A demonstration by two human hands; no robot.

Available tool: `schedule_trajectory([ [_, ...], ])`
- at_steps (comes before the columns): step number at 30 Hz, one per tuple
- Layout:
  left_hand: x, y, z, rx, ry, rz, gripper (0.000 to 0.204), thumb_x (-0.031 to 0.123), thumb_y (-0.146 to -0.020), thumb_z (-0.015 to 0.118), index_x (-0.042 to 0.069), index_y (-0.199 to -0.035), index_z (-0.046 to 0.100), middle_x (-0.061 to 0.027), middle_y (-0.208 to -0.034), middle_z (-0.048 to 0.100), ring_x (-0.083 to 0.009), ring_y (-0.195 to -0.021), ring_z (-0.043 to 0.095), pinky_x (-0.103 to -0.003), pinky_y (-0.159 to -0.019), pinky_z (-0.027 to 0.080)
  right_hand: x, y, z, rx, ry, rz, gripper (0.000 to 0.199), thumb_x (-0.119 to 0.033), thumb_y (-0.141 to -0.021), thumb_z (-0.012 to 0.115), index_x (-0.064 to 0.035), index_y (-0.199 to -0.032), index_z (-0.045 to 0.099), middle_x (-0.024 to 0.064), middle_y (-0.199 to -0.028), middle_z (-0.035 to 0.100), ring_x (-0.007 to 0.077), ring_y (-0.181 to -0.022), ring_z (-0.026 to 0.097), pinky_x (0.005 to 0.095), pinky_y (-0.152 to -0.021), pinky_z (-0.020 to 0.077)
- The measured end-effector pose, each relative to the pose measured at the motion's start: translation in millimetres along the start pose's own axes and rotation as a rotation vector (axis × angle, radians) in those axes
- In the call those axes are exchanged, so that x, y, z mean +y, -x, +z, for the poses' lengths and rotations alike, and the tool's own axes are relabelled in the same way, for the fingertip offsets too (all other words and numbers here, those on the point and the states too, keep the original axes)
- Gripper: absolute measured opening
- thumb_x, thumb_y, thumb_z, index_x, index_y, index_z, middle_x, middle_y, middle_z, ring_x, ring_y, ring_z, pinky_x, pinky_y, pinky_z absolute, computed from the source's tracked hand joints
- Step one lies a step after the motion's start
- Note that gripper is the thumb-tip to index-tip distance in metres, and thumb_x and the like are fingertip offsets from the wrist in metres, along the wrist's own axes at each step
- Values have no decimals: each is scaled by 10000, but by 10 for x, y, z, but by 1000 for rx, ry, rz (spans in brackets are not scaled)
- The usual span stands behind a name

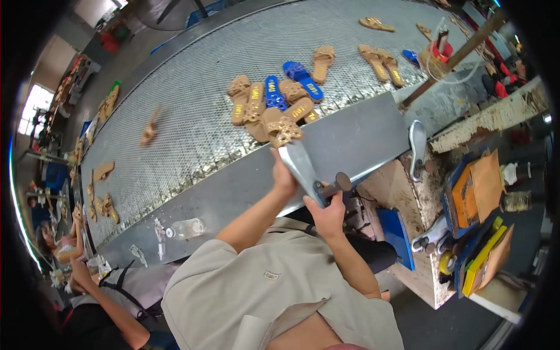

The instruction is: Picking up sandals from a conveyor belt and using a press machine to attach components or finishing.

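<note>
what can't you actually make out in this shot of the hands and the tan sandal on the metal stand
Head view, the only one:
- Left hand: its fingers are hidden behind the grey metal last, so its grip cannot be judged.
- Right hand: closed on the dark handle; the palm side faces away.
- Tan sandal: its sole is hidden beneath it.
- Sandals far along the mesh belt: too small for detail.

Head view, down over conveyor (192,116)

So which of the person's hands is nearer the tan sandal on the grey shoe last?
The left. The left hand grips the grey shoe last just under the tan sandal; the right hand is lower, at the last's base.
</note>
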State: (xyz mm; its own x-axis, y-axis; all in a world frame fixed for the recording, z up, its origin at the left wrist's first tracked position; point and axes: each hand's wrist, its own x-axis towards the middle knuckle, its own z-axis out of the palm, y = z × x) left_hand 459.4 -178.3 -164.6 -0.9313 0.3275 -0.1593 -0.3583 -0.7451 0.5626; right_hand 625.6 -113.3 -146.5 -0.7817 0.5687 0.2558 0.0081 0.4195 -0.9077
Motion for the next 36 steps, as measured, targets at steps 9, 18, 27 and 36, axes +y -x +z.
schedule_trajectory([
  [9,-747,172,711,-707,-174,-366,758,640,-1103,193,33,-1428,510,-162,-1267,683,-282,-1185,666,-455,-1062,529,129,-556,-561,387,185,-29,696,-274,-812,885,84,-1320,570,258,-1227,693,369,-1129,698,445,-982,539],
  [18,-715,-586,977,-407,-732,148,571,445,-1097,542,7,-1464,533,-124,-1293,635,-245,-1211,595,-409,-1039,478,125,-716,-1419,614,80,106,698,-334,-789,879,84,-1254,571,300,-1160,704,389,-1085,713,437,-957,549],
  [27,568,-1660,546,332,-2117,795,659,536,-964,599,8,-1357,606,-354,-1255,589,-513,-1082,657,-575,-905,552,584,-1297,-4009,1425,731,-6,471,-188,-786,866,66,-1016,543,279,-1011,612,492,-1084,561,541,-1029,423],
  [36,1224,-1954,58,276,-1944,1444,438,216,-943,620,-17,-1313,639,-251,-1386,592,-487,-1207,595,-566,-1062,466,715,-1844,-4707,1365,1156,139,698,-446,-826,812,133,-1149,594,337,-1205,641,532,-1307,513,571,-1263,236],
])
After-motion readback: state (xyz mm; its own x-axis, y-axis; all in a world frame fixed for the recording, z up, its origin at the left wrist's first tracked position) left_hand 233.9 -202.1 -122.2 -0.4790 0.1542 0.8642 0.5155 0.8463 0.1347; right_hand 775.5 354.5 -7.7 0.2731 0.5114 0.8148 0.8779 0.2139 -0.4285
